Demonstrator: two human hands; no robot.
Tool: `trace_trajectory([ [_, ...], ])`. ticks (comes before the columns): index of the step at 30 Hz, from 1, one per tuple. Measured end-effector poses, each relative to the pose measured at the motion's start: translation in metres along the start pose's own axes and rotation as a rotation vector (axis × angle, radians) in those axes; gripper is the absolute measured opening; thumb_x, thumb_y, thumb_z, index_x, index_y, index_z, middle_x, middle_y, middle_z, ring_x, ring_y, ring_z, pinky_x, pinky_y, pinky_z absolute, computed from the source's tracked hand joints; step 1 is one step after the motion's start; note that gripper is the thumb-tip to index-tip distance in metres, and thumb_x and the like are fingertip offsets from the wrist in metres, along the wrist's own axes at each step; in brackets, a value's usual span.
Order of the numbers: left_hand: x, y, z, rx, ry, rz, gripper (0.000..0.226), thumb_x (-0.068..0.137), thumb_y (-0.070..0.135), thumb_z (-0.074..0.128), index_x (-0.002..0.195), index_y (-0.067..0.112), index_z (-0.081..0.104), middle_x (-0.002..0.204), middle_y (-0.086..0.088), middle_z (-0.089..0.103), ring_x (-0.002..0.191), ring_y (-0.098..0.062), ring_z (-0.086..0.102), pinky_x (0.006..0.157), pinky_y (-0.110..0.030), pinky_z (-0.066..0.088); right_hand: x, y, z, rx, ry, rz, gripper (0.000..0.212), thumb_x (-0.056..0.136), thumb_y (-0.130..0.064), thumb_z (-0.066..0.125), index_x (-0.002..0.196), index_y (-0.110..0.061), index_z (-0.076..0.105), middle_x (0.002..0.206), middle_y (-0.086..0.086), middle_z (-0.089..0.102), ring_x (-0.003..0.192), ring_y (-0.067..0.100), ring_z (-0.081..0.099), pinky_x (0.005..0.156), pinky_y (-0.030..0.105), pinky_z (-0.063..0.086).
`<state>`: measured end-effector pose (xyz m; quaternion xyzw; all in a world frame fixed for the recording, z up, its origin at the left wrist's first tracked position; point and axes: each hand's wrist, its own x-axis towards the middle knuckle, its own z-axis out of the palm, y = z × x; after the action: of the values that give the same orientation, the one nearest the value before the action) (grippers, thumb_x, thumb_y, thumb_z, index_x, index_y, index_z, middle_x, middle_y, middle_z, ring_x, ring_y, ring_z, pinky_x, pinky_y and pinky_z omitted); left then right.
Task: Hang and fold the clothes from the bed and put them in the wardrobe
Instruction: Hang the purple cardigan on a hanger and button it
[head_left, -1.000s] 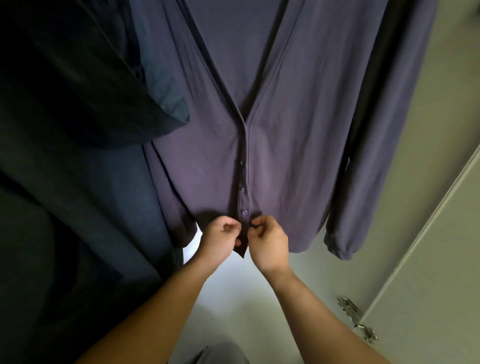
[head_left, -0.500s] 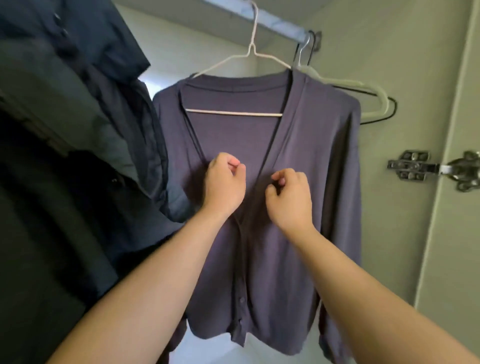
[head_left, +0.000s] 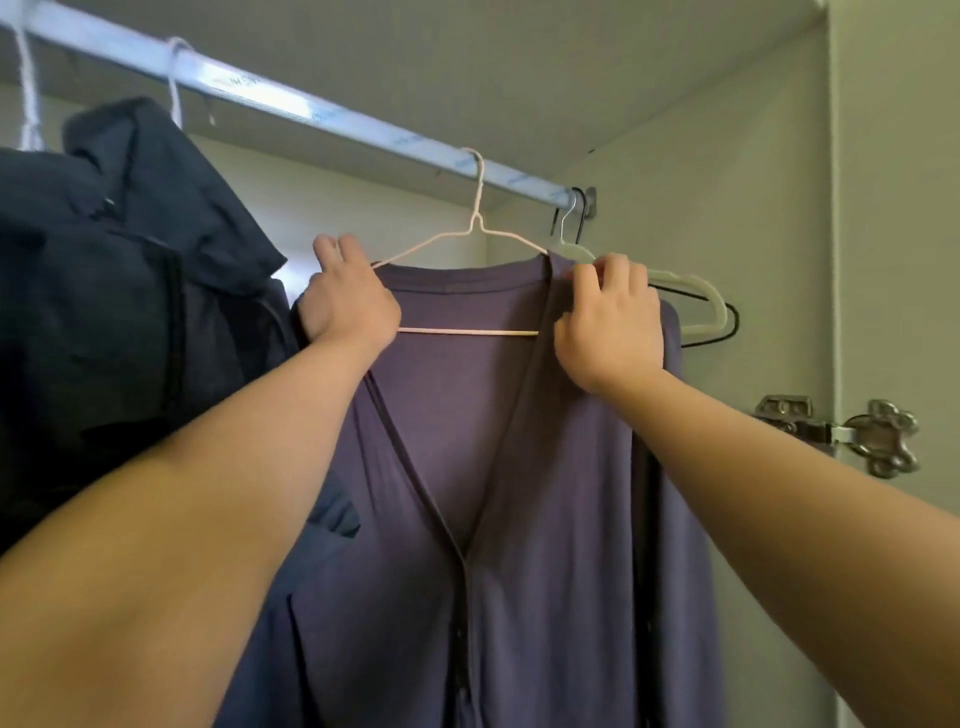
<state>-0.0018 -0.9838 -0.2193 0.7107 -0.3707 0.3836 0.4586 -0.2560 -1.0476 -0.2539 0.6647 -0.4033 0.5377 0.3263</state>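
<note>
1. The purple cardigan (head_left: 519, 467) hangs inside the wardrobe on a thin pink hanger (head_left: 475, 208). The hanger's hook sits over the rail (head_left: 311, 111), toward its right end.
2. The cardigan's front is closed from the bottom of the V-neck downward. The hanger's bar shows across the open neck.
3. The left hand (head_left: 348, 306) is clenched on the cardigan's left shoulder. Its fingers curl over the top edge, where the hanger's arm runs under the cloth. Whether it grasps the wire as well as the cloth is hard to tell.
4. The right hand (head_left: 608, 322) pinches the neckband at the right shoulder, thumb and fingers closed on the cloth.
5. Dark clothes (head_left: 130, 260) hang on the rail just left of the cardigan, touching its left side.
6. A white hanger (head_left: 693, 286) and a black hanger (head_left: 735, 322) hang bare at the rail's right end. They are partly hidden behind the right hand and the cardigan's shoulder.
7. The wardrobe wall (head_left: 701, 171) stands just right of them. A metal hinge (head_left: 836, 434) is fixed at its near edge, right of the right forearm.
</note>
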Motion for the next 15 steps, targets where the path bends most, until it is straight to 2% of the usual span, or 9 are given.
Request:
trace_trajectory([
  [4,0.02,-0.013,0.001,0.132,-0.171,-0.038,0.038,0.093,0.022,0.052,0.128,0.009,0.047,0.131,-0.015,0.052,0.108,-0.04,0.063,0.071,-0.038,0.038,0.027,0.003,0.004,0.021,-0.051,-0.01,0.037,0.094,-0.026,0.051,0.127,-0.008,0.054,0.128,0.018,0.055,0.116,0.041,0.048,0.09,0.047,0.041],
  [8,0.026,-0.023,0.004,0.142,-0.224,0.018,0.032,0.09,0.012,0.052,0.121,0.008,0.056,0.125,-0.016,0.059,0.115,-0.04,0.059,0.076,-0.037,0.041,0.041,0.009,0.009,0.051,-0.154,0.055,0.032,0.099,-0.031,0.05,0.122,-0.01,0.054,0.121,0.018,0.06,0.115,0.041,0.052,0.084,0.045,0.045],
  [11,0.028,-0.023,0.003,0.068,-0.221,0.004,0.022,0.089,0.001,0.051,0.108,0.005,0.061,0.114,-0.018,0.061,0.108,-0.042,0.06,0.074,-0.038,0.045,0.043,0.014,0.009,0.128,-0.166,0.085,0.03,0.102,-0.03,0.046,0.124,-0.013,0.058,0.117,0.017,0.064,0.11,0.042,0.056,0.081,0.044,0.047],
  [13,0.028,-0.015,0.0,0.033,-0.214,0.015,0.015,0.088,-0.002,0.05,0.095,0.009,0.057,0.102,-0.015,0.057,0.095,-0.04,0.059,0.071,-0.039,0.046,0.043,0.013,0.009,0.14,-0.141,0.068,0.03,0.103,-0.028,0.044,0.124,-0.012,0.06,0.114,0.018,0.065,0.107,0.042,0.058,0.078,0.043,0.047],
  [15,0.027,-0.005,-0.003,-0.003,-0.208,0.03,0.016,0.087,-0.004,0.049,0.091,0.011,0.054,0.096,-0.013,0.053,0.084,-0.036,0.052,0.068,-0.039,0.045,0.044,0.011,0.008,0.143,-0.134,0.063,0.028,0.104,-0.026,0.043,0.12,-0.012,0.062,0.11,0.019,0.066,0.103,0.042,0.059,0.071,0.041,0.043],
])
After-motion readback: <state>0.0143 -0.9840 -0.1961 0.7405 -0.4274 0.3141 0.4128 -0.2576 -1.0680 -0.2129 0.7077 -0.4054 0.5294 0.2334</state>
